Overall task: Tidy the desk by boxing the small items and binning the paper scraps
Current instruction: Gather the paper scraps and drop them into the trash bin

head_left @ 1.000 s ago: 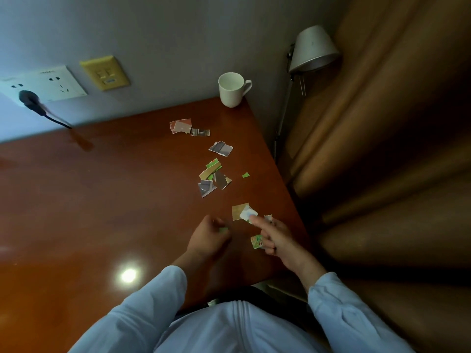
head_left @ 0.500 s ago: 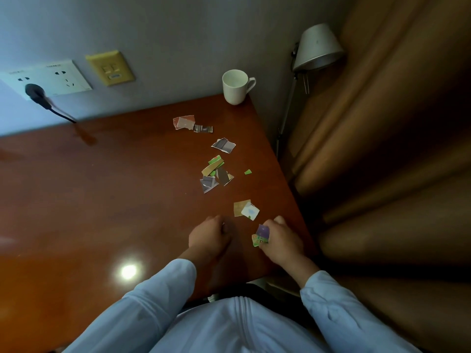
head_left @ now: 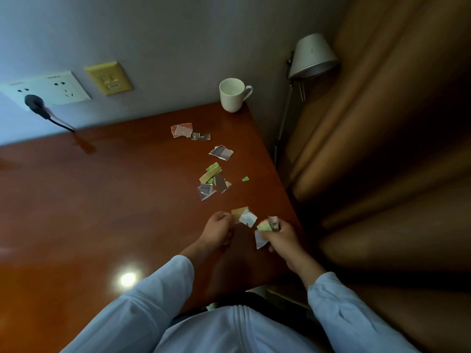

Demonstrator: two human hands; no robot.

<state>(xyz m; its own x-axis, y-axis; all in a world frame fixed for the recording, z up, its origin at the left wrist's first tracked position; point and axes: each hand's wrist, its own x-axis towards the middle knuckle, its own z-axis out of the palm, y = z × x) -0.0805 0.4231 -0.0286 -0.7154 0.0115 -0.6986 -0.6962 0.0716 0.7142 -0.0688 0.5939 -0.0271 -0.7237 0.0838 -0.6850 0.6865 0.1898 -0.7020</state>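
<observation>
Torn coloured paper scraps lie scattered on the right part of the brown desk (head_left: 102, 200). My right hand (head_left: 283, 236) grips a bunch of scraps (head_left: 266, 229) near the desk's right edge. Curled into a fist, my left hand (head_left: 219, 229) rests on the desk just left of a tan and white scrap pair (head_left: 244, 216); whether it holds anything is hidden. Farther off lie a cluster of green, tan and grey scraps (head_left: 212, 180), a tiny green bit (head_left: 245, 178), a grey scrap (head_left: 221, 152) and a reddish scrap (head_left: 182, 129).
A white mug (head_left: 233, 95) stands at the desk's far right corner against the wall. A floor lamp (head_left: 312, 57) and brown curtains (head_left: 382, 149) are to the right. Wall sockets with a black plug (head_left: 34, 103) and its cable sit at the far left.
My right hand drew back from the tan and white scraps, closed on several scraps and lifted them slightly. My left hand stayed curled on the desk.
</observation>
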